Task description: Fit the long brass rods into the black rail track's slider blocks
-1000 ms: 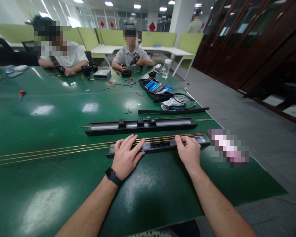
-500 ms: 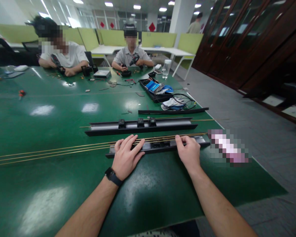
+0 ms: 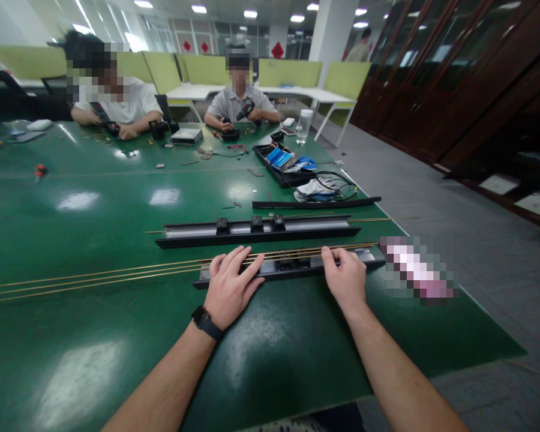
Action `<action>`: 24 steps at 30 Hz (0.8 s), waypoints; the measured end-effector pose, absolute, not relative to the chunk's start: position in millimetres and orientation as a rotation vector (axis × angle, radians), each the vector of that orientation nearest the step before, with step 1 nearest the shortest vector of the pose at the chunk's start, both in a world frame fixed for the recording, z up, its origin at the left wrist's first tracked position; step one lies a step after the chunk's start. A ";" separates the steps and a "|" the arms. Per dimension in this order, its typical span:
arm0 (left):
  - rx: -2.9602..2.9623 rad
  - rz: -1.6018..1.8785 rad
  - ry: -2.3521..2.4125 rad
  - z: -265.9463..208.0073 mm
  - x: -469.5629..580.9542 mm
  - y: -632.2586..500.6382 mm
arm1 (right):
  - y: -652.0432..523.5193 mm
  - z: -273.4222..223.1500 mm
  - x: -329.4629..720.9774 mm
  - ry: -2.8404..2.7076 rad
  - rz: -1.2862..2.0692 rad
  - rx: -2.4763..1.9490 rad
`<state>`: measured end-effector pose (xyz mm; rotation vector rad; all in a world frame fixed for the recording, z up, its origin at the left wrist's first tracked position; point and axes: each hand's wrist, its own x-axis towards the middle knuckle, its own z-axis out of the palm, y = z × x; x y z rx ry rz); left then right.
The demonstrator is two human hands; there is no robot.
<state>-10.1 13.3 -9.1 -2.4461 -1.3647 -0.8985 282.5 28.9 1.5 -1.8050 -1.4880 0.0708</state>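
My left hand (image 3: 234,279) lies with its fingers spread over several thin brass rods (image 3: 153,267) and a black channel-shaped rail (image 3: 270,275). The rods run along the rail and stick out far past its left end. Near the rail's right part, my right hand (image 3: 345,277) is closed, thumb and bent fingers at the rods; its fingertips are partly hidden. Dark small blocks (image 3: 292,261) sit inside the rail between my hands. Just beyond lies a second black rail (image 3: 189,234) with three black blocks (image 3: 256,224) in its channel.
A long black strip (image 3: 315,203) lies farther back, near a white-and-blue glove (image 3: 315,189) and a black tray (image 3: 274,165) of blue items. A blurred pink object (image 3: 416,267) is at right, by the table edge. Two people sit across the green table (image 3: 117,228) with power drills.
My right hand has shifted very slightly to the right. My left hand keeps its place on the rods. The person at the far left has moved their head a little.
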 end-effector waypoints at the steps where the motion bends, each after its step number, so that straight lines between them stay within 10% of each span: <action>1: -2.447 -0.898 -1.362 -9.1 -10.1 13.4 | 28.9 1.5 282.7 -1.487 0.070 -1.806; 24: -2.453 -0.904 -1.365 -10.5 -10.9 13.4 | 28.8 2.7 283.0 -1.450 0.021 -1.803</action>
